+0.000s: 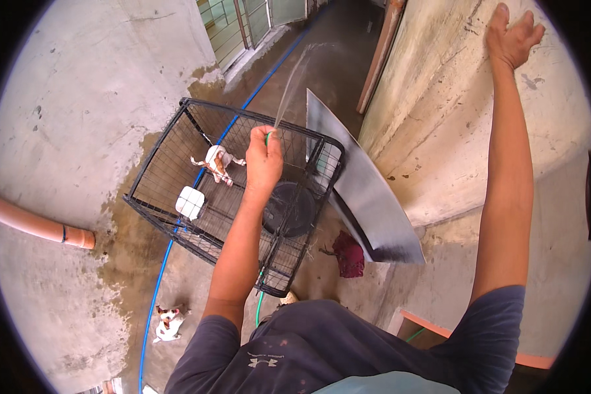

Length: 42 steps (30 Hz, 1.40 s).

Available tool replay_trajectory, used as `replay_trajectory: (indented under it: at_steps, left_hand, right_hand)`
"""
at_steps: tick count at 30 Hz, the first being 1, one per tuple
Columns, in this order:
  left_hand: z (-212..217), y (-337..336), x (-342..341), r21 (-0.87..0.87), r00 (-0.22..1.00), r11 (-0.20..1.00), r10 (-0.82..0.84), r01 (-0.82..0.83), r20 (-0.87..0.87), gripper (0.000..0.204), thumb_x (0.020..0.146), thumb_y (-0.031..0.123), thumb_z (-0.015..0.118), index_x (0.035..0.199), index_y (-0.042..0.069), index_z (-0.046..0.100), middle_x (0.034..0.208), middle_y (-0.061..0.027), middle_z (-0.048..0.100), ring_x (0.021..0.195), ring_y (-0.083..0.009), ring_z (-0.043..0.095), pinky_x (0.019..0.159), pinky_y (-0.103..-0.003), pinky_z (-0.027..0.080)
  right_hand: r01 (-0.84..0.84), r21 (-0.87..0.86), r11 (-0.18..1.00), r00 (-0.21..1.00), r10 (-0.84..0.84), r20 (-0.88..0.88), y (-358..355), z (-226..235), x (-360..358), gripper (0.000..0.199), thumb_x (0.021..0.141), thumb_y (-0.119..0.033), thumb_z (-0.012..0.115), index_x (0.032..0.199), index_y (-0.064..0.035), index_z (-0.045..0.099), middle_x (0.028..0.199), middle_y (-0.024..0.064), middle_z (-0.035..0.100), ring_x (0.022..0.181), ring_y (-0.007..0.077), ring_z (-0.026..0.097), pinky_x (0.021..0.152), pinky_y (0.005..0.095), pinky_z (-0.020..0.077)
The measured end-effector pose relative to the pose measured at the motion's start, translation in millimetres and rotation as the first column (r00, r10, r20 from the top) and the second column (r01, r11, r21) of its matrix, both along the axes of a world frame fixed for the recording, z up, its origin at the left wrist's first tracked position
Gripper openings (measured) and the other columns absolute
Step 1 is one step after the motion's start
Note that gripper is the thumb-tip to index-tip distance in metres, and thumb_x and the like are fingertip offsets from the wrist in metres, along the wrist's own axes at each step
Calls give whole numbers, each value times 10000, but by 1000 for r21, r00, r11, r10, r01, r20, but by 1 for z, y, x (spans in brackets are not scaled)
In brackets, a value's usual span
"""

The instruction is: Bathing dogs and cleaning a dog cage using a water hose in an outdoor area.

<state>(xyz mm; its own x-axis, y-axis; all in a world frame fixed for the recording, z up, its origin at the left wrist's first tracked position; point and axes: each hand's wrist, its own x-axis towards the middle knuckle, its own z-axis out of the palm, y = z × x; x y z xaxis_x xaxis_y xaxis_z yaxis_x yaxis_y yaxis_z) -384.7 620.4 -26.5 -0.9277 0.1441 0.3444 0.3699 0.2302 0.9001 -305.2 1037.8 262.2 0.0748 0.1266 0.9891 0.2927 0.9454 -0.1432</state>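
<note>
Wet concrete floor (pixel 121 256) (walled passage), wire cage (pixel 236 197).

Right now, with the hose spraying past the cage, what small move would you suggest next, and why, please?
Probably tip the left hand down a little. The green hose it grips throws its water jet up and over the wire cage toward the wet floor beyond, missing the cage. The right hand leans on the wall.

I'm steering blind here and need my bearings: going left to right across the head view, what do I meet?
Orange pipe → small dog on the floor → white block in the wire cage → left hand gripping the green hose → metal sheet → right hand on the wall.
</note>
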Motion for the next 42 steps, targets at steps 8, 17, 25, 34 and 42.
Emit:
replay_trajectory:
  at_steps: [8,17,25,34,42]
  left_hand:
    - [-8,-20,-1,26,999,998,54,-54,0,177,949,182,496,1013,20,522,700,-122,580,643,-216,575,647,-359,474]
    - [-11,-28,2,3,997,998,66,-66,32,184,942,186,494,1039,30,516,705,-140,580,653,-241,586,653,-374,477]
    - [-16,-34,1,-10,996,997,79,-78,46,189,941,187,494,1040,28,517,733,-118,587,670,-223,586,655,-368,474]
    - [-22,-39,0,-33,995,995,100,-99,29,184,944,191,504,1027,28,522,715,-103,579,650,-214,578,640,-359,474]
    - [-23,-42,-1,-16,992,993,118,-118,35,176,944,183,502,1023,27,522,700,-101,570,632,-205,568,627,-355,471]
  right_hand:
    - [11,-44,999,998,-14,-61,-7,-1,3,788,865,-591,492,1425,-56,346,1505,262,186,1403,374,221,1060,479,329]
    - [91,-44,995,994,-93,-49,-7,2,3,776,870,-588,485,1426,-63,347,1506,267,158,1366,387,298,1024,494,377]
    - [118,-44,992,992,-120,-42,-3,3,2,780,875,-601,468,1432,-72,332,1507,260,141,1343,384,343,1016,491,387]
    - [103,-37,994,992,-105,-64,3,1,2,770,872,-610,474,1433,-98,347,1515,228,161,1335,363,369,1019,487,384]
    - [140,-36,989,988,-143,-67,2,1,1,769,867,-610,479,1427,-96,357,1509,231,175,1330,350,380,1004,488,403]
